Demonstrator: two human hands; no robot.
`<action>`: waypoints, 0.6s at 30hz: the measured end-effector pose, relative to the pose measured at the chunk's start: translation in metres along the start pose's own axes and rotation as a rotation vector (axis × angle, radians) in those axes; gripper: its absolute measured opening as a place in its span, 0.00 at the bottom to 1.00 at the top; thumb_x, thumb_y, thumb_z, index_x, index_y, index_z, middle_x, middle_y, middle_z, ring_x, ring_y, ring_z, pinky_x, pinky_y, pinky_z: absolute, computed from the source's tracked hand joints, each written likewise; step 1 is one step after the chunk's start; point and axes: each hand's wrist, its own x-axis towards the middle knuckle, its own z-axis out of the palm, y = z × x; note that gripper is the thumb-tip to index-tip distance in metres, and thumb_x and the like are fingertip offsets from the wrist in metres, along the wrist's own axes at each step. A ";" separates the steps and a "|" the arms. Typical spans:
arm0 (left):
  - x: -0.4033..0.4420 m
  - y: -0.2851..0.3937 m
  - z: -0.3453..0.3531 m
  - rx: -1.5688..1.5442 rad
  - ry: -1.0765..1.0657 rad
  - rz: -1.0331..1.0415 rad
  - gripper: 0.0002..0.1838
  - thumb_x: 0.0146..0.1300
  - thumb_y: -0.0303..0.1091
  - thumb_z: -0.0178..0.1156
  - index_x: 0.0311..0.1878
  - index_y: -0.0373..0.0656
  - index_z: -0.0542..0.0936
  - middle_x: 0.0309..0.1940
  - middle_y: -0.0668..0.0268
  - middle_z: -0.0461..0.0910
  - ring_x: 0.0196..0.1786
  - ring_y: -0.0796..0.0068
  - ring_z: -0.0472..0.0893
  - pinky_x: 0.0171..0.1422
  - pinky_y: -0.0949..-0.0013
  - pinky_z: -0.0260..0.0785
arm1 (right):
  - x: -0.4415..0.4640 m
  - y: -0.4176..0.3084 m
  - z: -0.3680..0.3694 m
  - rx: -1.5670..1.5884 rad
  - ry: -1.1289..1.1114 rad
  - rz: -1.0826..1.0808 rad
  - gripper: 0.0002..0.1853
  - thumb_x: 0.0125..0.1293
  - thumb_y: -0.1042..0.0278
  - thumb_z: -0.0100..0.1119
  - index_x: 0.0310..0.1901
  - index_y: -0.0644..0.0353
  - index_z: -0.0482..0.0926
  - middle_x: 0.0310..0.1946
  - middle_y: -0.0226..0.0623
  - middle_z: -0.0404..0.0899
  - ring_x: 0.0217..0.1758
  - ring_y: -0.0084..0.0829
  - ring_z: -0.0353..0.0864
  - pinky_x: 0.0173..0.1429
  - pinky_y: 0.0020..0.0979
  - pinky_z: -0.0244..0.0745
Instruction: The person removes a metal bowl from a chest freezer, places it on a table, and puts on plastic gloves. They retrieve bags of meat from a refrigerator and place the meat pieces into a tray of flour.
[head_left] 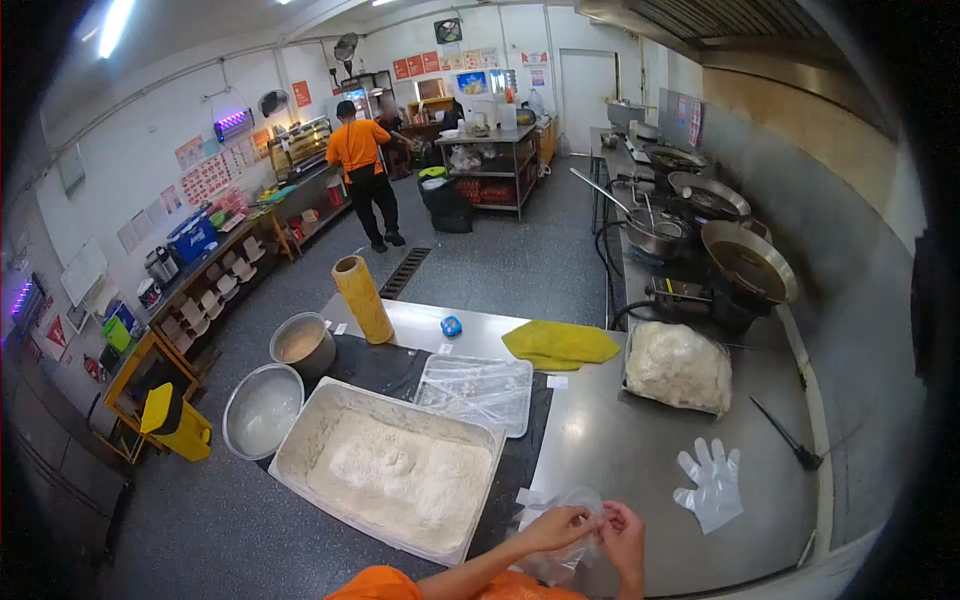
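Close to the table's front edge, my left hand (558, 528) and my right hand (622, 537) meet, fingertips pinched together. Between and below them hangs a thin, crumpled piece of clear plastic (575, 500); whether it is a disposable glove or a bag I cannot tell. A clear disposable glove (712, 487) lies flat on the steel to the right, fingers spread. Left of my hands stands a white tub (290, 458) with flour (400, 470) heaped inside. Behind it rests a clear plastic-covered tray (475, 395).
A steel bowl (262, 410), a pot (303, 343) and an upright roll of film (362, 300) stand left. A yellow cloth (560, 344), a heaped floured tray (680, 370) and a thin black-handled tool (787, 435) lie right. Woks (748, 262) line the stove. A person in orange (360, 150) stands beyond.
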 end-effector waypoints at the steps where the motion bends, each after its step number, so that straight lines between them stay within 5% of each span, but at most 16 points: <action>1: 0.003 0.000 -0.002 0.043 0.068 -0.058 0.18 0.69 0.45 0.58 0.49 0.39 0.83 0.36 0.54 0.86 0.36 0.62 0.84 0.46 0.63 0.74 | -0.001 0.000 0.004 0.002 -0.023 -0.045 0.11 0.64 0.80 0.56 0.48 0.68 0.79 0.31 0.32 0.81 0.29 0.18 0.79 0.31 0.21 0.75; 5: -0.012 0.014 -0.021 -0.031 0.163 -0.127 0.13 0.66 0.37 0.63 0.43 0.35 0.83 0.31 0.58 0.85 0.34 0.69 0.83 0.43 0.67 0.75 | -0.004 -0.002 0.005 0.201 -0.075 0.102 0.12 0.63 0.81 0.57 0.49 0.69 0.79 0.31 0.35 0.82 0.32 0.20 0.83 0.32 0.23 0.78; 7: -0.018 0.028 -0.040 -0.152 0.105 -0.277 0.11 0.63 0.35 0.66 0.40 0.35 0.83 0.30 0.60 0.85 0.33 0.73 0.83 0.40 0.68 0.75 | 0.002 -0.001 0.004 -0.004 -0.068 0.054 0.12 0.63 0.80 0.58 0.49 0.69 0.78 0.30 0.36 0.82 0.30 0.21 0.83 0.29 0.24 0.78; 9: -0.019 -0.006 -0.037 -0.554 0.167 -0.206 0.11 0.60 0.34 0.69 0.38 0.36 0.83 0.28 0.62 0.85 0.31 0.77 0.82 0.39 0.71 0.74 | 0.005 -0.011 0.001 -0.008 -0.032 0.090 0.12 0.63 0.79 0.59 0.48 0.70 0.79 0.30 0.36 0.82 0.29 0.21 0.82 0.29 0.24 0.78; 10: -0.022 0.000 -0.047 -0.283 0.223 -0.143 0.11 0.58 0.33 0.71 0.38 0.36 0.82 0.25 0.65 0.83 0.29 0.80 0.79 0.37 0.73 0.72 | 0.007 -0.015 -0.002 -0.019 0.004 0.117 0.11 0.63 0.79 0.59 0.47 0.70 0.79 0.30 0.36 0.82 0.28 0.21 0.82 0.29 0.23 0.78; 14: -0.023 -0.011 -0.048 -0.266 0.327 -0.125 0.16 0.60 0.32 0.69 0.48 0.37 0.77 0.28 0.66 0.83 0.32 0.82 0.79 0.36 0.73 0.71 | 0.016 0.002 -0.001 0.042 0.027 0.081 0.09 0.63 0.77 0.59 0.44 0.69 0.80 0.29 0.34 0.82 0.26 0.21 0.81 0.29 0.24 0.78; 16: -0.018 -0.013 -0.042 -0.283 0.269 -0.110 0.17 0.61 0.31 0.68 0.50 0.37 0.76 0.31 0.65 0.84 0.33 0.81 0.80 0.37 0.72 0.72 | 0.013 0.001 0.013 -0.102 -0.228 -0.202 0.06 0.64 0.76 0.58 0.41 0.68 0.80 0.27 0.33 0.81 0.26 0.21 0.80 0.28 0.23 0.77; 18: -0.016 0.000 -0.038 -0.315 0.294 -0.112 0.13 0.62 0.29 0.65 0.49 0.36 0.78 0.34 0.63 0.85 0.36 0.78 0.83 0.39 0.71 0.73 | 0.010 -0.008 0.021 -0.129 -0.190 -0.124 0.06 0.64 0.75 0.58 0.40 0.67 0.80 0.27 0.32 0.81 0.26 0.21 0.80 0.28 0.23 0.77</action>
